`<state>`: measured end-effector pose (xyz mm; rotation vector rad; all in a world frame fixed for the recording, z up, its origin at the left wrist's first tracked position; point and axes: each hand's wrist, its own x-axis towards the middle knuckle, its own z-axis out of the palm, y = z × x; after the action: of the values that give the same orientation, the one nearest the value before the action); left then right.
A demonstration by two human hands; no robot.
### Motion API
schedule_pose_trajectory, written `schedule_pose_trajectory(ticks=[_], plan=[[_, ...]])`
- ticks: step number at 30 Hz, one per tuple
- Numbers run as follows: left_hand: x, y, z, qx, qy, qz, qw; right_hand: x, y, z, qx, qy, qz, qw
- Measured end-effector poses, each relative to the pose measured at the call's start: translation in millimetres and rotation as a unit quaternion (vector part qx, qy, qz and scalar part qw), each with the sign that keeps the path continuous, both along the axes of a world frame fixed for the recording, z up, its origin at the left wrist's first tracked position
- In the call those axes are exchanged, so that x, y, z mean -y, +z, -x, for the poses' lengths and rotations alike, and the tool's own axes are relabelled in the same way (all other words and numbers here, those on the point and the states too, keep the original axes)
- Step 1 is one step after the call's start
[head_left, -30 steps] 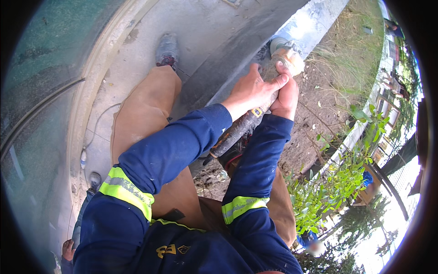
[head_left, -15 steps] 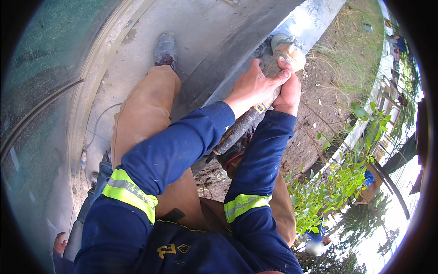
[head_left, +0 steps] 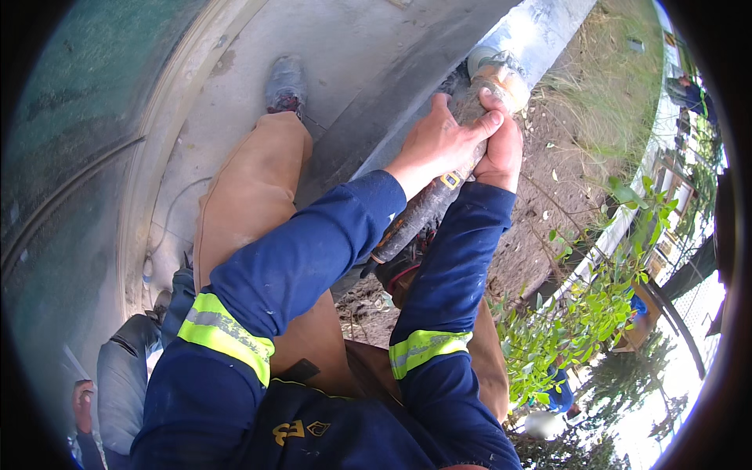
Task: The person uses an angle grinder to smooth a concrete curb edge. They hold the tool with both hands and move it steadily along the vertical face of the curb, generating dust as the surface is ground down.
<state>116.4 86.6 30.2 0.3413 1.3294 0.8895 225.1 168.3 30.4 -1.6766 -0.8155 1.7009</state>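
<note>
Left hand (head_left: 442,142) and right hand (head_left: 503,149), fingers (head_left: 483,124) closed around dusty power tool (head_left: 429,206) at upper centre, disc (head_left: 483,57) at grey ledge (head_left: 552,31) edge, wide soil (head_left: 540,184) rightward, yellow lettering (head_left: 288,432) on navy shirt (head_left: 345,439).

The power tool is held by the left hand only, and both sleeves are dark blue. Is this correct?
No: in the head view, the right hand also holds the power tool, together with the left hand. Both sleeves are dark blue.

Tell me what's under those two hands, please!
A dusty power tool. Its upper and lower parts show; the left hand and right hand cover much of the middle.
</note>
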Motion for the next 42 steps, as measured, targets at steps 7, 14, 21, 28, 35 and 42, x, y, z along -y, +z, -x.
schedule_pose_trajectory(ticks=[7, 14, 21, 28, 35, 42], plan=[[2, 13, 11, -0.007, -0.046, -0.002, 0.999, -1, 3, -8, -0.064, -0.015, 0.033, 0.997], [3, 24, 24, -0.168, 0.074, -0.034, 0.982, 2, -4, -7, -0.05, 0.001, 0.016, 0.999], [-6, 34, 62, -0.052, 0.329, -0.019, 0.943, -2, -5, -14, 0.005, 0.043, 0.025, 0.999], [-4, 28, 76, -0.03, 0.375, -0.013, 0.927, -1, -1, -17, 0.009, 0.046, 0.036, 0.998], [5, 17, 52, -0.044, 0.15, -0.001, 0.988, 36, 34, -34, -0.06, -0.044, 0.01, 0.997], [85, 13, -17, 0.071, -0.021, 0.003, 0.997, 91, 42, -14, 0.004, -0.047, -0.009, 0.999]])
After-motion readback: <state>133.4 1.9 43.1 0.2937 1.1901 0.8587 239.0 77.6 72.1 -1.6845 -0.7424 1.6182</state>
